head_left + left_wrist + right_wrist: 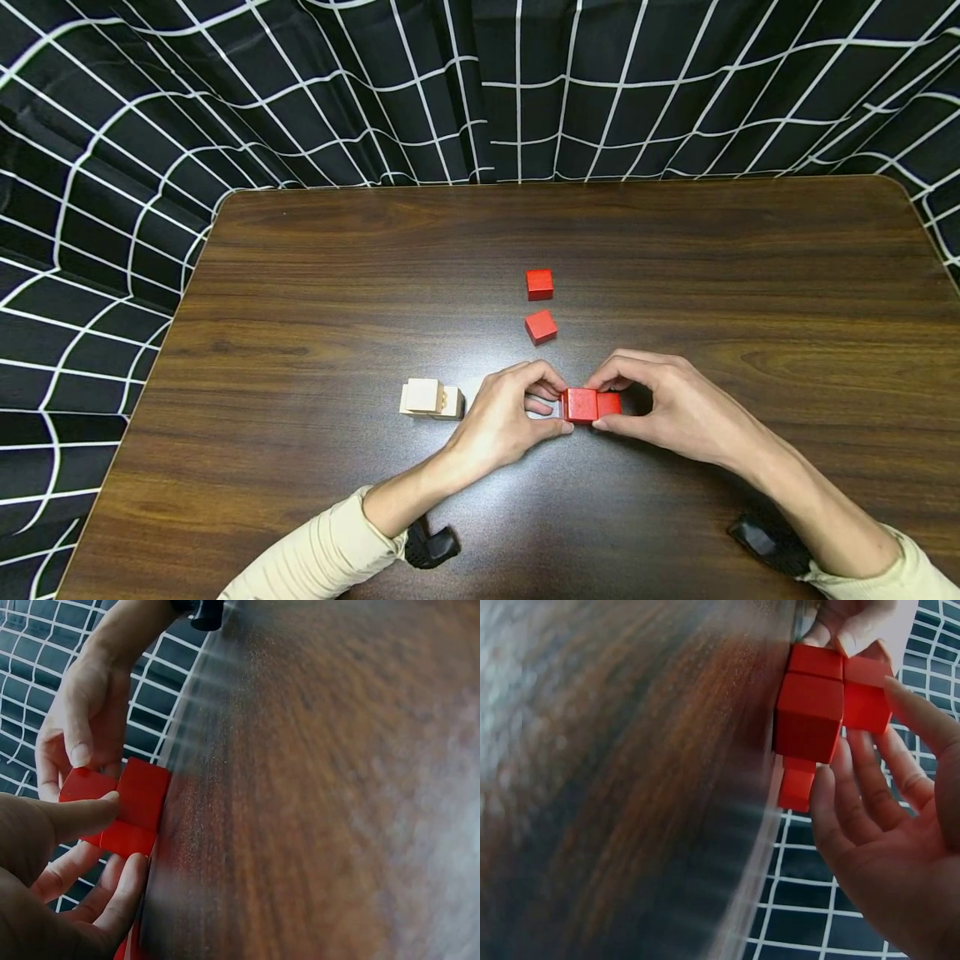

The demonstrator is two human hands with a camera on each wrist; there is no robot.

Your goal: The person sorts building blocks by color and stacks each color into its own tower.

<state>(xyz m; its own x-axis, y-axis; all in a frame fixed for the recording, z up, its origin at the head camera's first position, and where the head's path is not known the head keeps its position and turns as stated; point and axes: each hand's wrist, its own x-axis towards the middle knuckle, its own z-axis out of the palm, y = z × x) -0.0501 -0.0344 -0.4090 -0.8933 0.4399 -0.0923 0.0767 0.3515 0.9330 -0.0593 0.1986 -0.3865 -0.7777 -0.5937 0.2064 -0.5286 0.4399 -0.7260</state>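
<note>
Three red wooden blocks stand together in front of me, one top red block (580,405) raised over the left end of a lower row. A lower red block (609,403) shows at the right. My left hand (502,414) pinches the raised block from the left, thumb in front and fingers behind. My right hand (675,406) holds the blocks from the right, its thumb and index finger on the near and far sides. In the right wrist view the top block (866,694) sits against the lower blocks (810,712), between both hands' fingertips.
Two loose red blocks (539,284) (541,327) lie behind the hands. Left of my left hand stands a small stack of beige blocks (424,397), one on top of the others. The brown wooden table (337,275) ends at a black grid-patterned curtain (375,83).
</note>
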